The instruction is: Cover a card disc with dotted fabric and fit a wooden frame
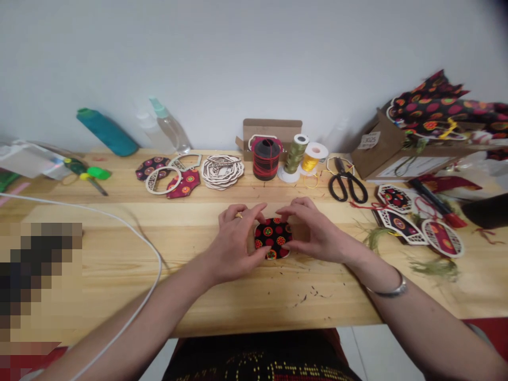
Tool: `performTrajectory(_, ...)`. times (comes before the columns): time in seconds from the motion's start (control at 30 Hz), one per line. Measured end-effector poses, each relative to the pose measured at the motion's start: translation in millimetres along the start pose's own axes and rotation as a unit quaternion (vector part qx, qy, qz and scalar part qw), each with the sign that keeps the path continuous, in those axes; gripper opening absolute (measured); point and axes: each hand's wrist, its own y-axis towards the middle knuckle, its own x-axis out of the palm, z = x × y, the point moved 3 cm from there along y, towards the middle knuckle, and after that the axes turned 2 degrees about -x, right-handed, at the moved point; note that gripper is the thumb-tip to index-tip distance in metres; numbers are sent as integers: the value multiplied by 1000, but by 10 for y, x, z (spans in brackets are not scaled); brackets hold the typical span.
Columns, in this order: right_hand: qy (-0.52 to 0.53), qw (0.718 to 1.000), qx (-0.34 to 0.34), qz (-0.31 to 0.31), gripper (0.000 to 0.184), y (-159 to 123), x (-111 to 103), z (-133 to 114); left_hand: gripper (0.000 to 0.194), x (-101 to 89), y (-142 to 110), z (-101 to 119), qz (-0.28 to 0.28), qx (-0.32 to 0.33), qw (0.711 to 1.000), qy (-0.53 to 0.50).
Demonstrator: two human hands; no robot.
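Observation:
A small rounded piece of black fabric [273,238] with red, green and yellow circles lies on the pale wooden table [119,264], directly in front of me. My left hand [234,243], with a ring on one finger, presses its fingers against the fabric's left side. My right hand [313,230], with a silver bangle [387,286] on the wrist, arches over the right side, and its thumb rests on the fabric. Both hands partly hide the piece.
Black-handled scissors [347,185], thread spools [296,153] and stacked laser-cut wooden frames [222,172] lie along the back. A cardboard box [391,145] holds patterned cloth at right. Fabric-backed frames [400,227] and green tassel fibres [434,267] lie at right. A white cable [130,233] crosses the left.

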Motion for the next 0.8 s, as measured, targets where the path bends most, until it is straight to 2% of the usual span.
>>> performTrajectory(0.13,-12,1000,-13,5,61,-12,34,35,74,5,1,16,-14,12,1000,4)
performTrajectory(0.3,-23,1000,-3,-20,64,-11,76,29,74,36,4,19,-38,11,999,19)
performTrajectory(0.57,-19,1000,-6,10,61,-13,-51,22,75,-28,-1,-22,2,15,1000,19)
performTrajectory(0.8,-29,999,9,-15,61,-15,-53,43,76,-24,-7,-58,-10,10,999,40)
